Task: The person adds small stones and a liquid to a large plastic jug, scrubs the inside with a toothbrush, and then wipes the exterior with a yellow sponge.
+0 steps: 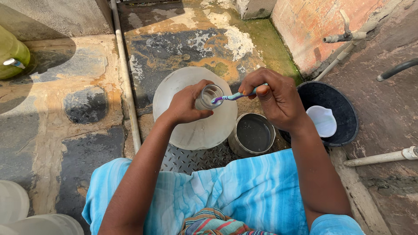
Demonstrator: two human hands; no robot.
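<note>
Holding a small clear glass jar (208,96) tilted on its side, the left hand (187,104) wraps its fingers around the jar's body, its grip closed firmly on it above a large pale upturned basin (187,130). The right hand (276,100) pinches a purple and blue toothbrush (237,95) by the handle, bristle end poked into the jar's mouth. The jar looks light, rigid and breakable, probably slippery if wet, so a full wrap around its sides suits it best. A metal pot of water (252,134) sits just beside the basin, and a dark bowl (344,109) holding a white scoop (323,120) lies near the right wrist.
</note>
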